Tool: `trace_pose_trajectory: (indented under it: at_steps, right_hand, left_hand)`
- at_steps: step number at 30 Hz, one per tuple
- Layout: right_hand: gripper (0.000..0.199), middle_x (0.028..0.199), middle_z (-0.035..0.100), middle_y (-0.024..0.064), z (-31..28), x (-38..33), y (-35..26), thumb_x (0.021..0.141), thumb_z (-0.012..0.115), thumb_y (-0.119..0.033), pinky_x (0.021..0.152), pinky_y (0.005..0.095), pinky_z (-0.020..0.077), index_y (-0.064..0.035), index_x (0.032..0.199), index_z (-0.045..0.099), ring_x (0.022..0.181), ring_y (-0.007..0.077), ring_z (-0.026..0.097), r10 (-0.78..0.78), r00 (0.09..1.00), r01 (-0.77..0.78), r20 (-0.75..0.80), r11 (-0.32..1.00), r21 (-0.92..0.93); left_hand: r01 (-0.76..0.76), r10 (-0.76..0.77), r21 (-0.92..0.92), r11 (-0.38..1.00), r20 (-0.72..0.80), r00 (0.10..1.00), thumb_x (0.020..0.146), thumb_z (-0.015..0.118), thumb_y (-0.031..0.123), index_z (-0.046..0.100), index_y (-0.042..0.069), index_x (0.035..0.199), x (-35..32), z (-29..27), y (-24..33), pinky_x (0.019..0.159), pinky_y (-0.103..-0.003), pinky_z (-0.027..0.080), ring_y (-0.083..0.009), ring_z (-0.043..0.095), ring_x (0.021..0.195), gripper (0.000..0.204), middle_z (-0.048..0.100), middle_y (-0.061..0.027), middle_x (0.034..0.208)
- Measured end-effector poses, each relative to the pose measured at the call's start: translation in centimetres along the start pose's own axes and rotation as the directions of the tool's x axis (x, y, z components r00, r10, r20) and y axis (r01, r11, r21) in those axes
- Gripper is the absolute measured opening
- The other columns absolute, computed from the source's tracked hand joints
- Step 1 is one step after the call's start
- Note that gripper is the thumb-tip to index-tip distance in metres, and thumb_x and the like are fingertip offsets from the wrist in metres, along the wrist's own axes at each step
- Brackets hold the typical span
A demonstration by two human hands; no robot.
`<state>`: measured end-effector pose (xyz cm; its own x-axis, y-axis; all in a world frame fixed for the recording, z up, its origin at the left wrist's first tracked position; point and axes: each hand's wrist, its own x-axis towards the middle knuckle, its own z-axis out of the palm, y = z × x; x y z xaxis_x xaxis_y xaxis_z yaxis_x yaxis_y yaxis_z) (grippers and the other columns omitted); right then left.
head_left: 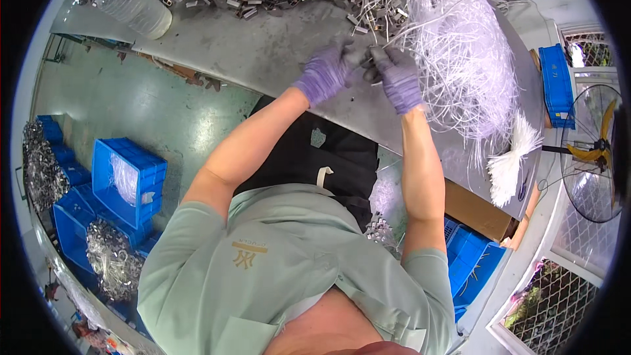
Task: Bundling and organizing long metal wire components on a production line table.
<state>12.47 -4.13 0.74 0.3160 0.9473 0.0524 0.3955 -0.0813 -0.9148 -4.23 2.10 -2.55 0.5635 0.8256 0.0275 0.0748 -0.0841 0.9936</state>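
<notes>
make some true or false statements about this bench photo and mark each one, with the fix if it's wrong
1. The left hand and right hand both wear purple gloves. True.
2. The clear bottle is at the right end of the bench. False: the clear bottle is at the left end.
3. A big heap of pale strands lies to the right of the right hand. True.
4. The fan has blue blades. False: the fan has yellow blades.
5. The person's shirt is pale green. True.
</notes>
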Motion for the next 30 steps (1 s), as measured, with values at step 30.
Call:
trace_pose_trajectory:
  at_steps: [30]
  right_hand:
    - [0.034,0.098,0.065,0.0185,6.6,4.8,2.9,0.094,0.049,-0.02,0.059,0.0334,0.0541,0.0022,0.12,0.047,0.077,0.0267,0.066,0.319,0.928,-0.057,-0.193,0.633,0.772]
  left_hand:
    - [0.588,-0.52,0.214,0.78,-0.3,0.799,0.086,0.053,0.057,0.061,0.002,0.066,-28.9,-20.1,-10.3,0.047,-0.026,0.036,-0.0093,0.045,0.046,0.059,0.047,-0.0013,0.048]
